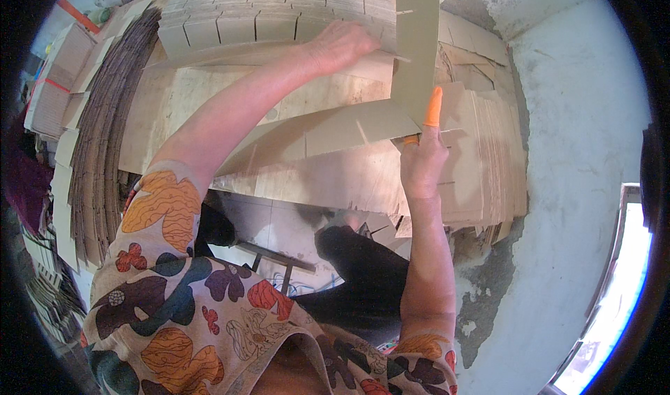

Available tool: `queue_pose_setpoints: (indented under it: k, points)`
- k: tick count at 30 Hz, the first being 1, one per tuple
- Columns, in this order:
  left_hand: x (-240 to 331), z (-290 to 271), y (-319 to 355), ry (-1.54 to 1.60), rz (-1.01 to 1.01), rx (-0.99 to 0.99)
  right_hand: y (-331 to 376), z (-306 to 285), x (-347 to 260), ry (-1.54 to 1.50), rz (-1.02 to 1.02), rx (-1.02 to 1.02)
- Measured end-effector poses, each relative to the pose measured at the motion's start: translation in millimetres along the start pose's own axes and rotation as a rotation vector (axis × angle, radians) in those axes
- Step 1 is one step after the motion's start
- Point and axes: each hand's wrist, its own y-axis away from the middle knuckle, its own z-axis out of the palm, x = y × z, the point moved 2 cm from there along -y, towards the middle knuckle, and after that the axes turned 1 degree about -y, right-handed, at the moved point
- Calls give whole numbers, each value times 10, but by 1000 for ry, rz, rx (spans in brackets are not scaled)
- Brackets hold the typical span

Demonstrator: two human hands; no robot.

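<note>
Patterned sleeves sit closest to my view, forearms reaching out over the counter (174,109). My right hand (422,161), at about one o'clock, pinches the slotted cardboard strip (328,131) where it meets the upright strip (417,46), an orange finger cot (433,107) on the raised finger. My left hand (342,45), at twelve o'clock, rests fingers curled on the flat cardboard stack (265,11); whether its grip pinches a sheet I cannot tell. I judge the long strip could sag and slip out of its slot, or crease.
</note>
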Motion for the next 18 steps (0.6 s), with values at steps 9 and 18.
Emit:
queue_pose_setpoints:
  k: [9,18]
  points:
    - [204,-118,82,56,26,123,10,21,74,19,-29,-7]
    - [208,-170,159,73,45,124,20,14,56,-3,-82,-38]
